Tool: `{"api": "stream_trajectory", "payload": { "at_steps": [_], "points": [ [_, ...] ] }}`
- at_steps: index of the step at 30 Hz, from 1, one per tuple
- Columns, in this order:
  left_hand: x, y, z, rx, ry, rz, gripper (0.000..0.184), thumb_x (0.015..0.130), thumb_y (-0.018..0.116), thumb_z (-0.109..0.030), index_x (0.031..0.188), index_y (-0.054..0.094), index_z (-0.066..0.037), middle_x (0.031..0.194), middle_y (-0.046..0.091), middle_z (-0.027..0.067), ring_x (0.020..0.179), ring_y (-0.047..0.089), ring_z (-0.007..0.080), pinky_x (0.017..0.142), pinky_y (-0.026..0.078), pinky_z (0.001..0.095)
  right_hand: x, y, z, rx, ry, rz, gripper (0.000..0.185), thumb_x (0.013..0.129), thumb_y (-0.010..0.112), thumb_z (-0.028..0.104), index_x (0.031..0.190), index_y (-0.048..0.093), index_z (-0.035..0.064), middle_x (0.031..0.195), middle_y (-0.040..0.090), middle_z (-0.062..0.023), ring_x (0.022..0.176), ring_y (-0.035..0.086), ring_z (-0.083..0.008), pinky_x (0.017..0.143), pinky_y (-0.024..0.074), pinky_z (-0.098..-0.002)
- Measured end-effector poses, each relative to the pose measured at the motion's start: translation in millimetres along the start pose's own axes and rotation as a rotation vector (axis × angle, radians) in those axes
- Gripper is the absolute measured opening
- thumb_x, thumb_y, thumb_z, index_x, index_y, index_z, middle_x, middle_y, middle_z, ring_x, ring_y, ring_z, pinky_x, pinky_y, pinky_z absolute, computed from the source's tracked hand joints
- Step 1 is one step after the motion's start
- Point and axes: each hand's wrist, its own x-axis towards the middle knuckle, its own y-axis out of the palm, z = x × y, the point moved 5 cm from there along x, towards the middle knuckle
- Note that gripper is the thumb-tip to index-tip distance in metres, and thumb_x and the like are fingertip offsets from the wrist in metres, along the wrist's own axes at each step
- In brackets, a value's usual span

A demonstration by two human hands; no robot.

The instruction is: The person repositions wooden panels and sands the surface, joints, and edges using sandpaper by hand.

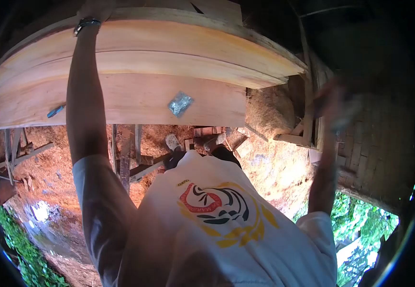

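My left arm reaches across long pale wooden boards (169, 43), and my left hand (95, 8) rests at their far edge. Its fingers are lost in the dark at the top of the view. Off to the right, beyond the boards' end, my right hand (335, 105) is raised and smeared by motion. A dark blurred shape lies beside it, and I cannot make out whether the hand holds it. On the nearest board (136, 95) lie a small clear plastic packet (180, 104) and a tool with a blue handle (56, 111).
Wooden supports (125, 148) stand below the boards. Wood shavings (269, 110) cover the ground around my feet (212, 141), with scrap pieces of wood among them. At the right is a slatted wooden surface (360, 143). Green plants (18, 239) grow at the lower left.
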Motion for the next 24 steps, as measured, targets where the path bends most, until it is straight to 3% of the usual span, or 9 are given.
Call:
{"api": "stream_trajectory", "payload": {
  "at_steps": [3,5,6,7,11,15,18,20,24],
  "points": [
    [-18,-17,-6,-0.036,0.156,-0.301,0.047,0.094,0.049,-0.040,0.120,0.072,-0.009,0.125,0.069,0.0241,0.115,0.066,0.0375,0.101,0.052,0.0513,-29,23,-111,-0.663,0.238,-0.176,0.056,0.089,0.074,0.031,0.132,0.057,-0.0002,0.104,0.069,-0.0192,0.091,0.067,-0.0300,0.082,0.0542,-0.0425],
    [15,20,-2,0.439,0.326,-0.176,0.046,0.094,0.048,-0.039,0.119,0.072,-0.008,0.127,0.068,0.0240,0.115,0.065,0.0398,0.101,0.051,0.0523,-46,3,-117,-0.614,0.509,-0.191,0.049,0.086,0.077,0.025,0.125,0.059,0.0004,0.098,0.067,-0.0179,0.085,0.067,-0.0302,0.078,0.0551,-0.0426],
    [24,28,19,0.688,0.367,-0.109,0.046,0.094,0.047,-0.038,0.119,0.071,-0.008,0.127,0.067,0.0239,0.116,0.064,0.0410,0.101,0.051,0.0529,-46,-6,-104,-0.342,0.674,-0.154,0.042,0.087,0.077,0.022,0.120,0.061,0.0013,0.084,0.067,-0.0128,0.068,0.067,-0.0252,0.063,0.0566,-0.0393],
    [-11,-11,0,0.133,0.221,-0.270,0.047,0.094,0.048,-0.038,0.120,0.071,-0.007,0.128,0.067,0.0241,0.117,0.063,0.0449,0.101,0.050,0.0557,-58,1,-101,-0.142,0.732,-0.255,0.033,0.088,0.077,0.021,0.112,0.062,0.0034,0.069,0.060,-0.0042,0.048,0.057,-0.0160,0.044,0.0466,-0.0326],
    [-29,-18,-5,0.099,-0.048,-0.210,0.050,0.096,0.046,-0.043,0.120,0.071,-0.006,0.131,0.065,0.0249,0.113,0.062,0.0495,0.096,0.050,0.0598,-77,-20,-56,-0.125,0.402,-0.401,0.033,0.089,0.076,0.025,0.111,0.063,0.0037,0.073,0.061,-0.0059,0.049,0.057,-0.0165,0.042,0.0456,-0.0334],
    [-17,-14,-10,0.181,0.068,0.062,0.057,0.097,0.048,-0.054,0.126,0.070,-0.009,0.132,0.066,0.0232,0.120,0.063,0.0430,0.101,0.050,0.0555,-81,-79,31,-0.014,0.071,-0.451,0.035,0.095,0.070,0.033,0.115,0.064,0.0053,0.079,0.064,-0.0073,0.065,0.062,-0.0167,0.060,0.0509,-0.0299],
    [12,26,55,0.103,0.161,-0.483,0.061,0.092,0.053,-0.057,0.123,0.071,-0.008,0.128,0.068,0.0221,0.122,0.062,0.0431,0.102,0.050,0.0521,-41,-119,90,0.171,-0.158,-0.401,0.043,0.096,0.069,0.031,0.125,0.055,0.0028,0.087,0.065,-0.0130,0.073,0.063,-0.0227,0.066,0.0522,-0.0354],
    [3,22,30,0.132,0.134,-0.282,0.058,0.094,0.052,-0.053,0.123,0.071,-0.007,0.128,0.068,0.0229,0.119,0.062,0.0425,0.099,0.050,0.0527,-10,-105,81,0.249,-0.224,-0.448,0.049,0.096,0.068,0.030,0.131,0.049,0.0012,0.093,0.065,-0.0168,0.079,0.064,-0.0267,0.069,0.0530,-0.0391],
    [-5,-16,7,0.158,0.096,-0.069,0.053,0.095,0.051,-0.048,0.120,0.072,-0.006,0.126,0.068,0.0249,0.113,0.064,0.0421,0.094,0.051,0.0534,-30,0,-33,-0.730,-0.042,-0.664,0.063,0.097,0.066,0.028,0.144,0.036,-0.0021,0.104,0.067,-0.0243,0.090,0.067,-0.0347,0.077,0.0547,-0.0464]
  ]
}}
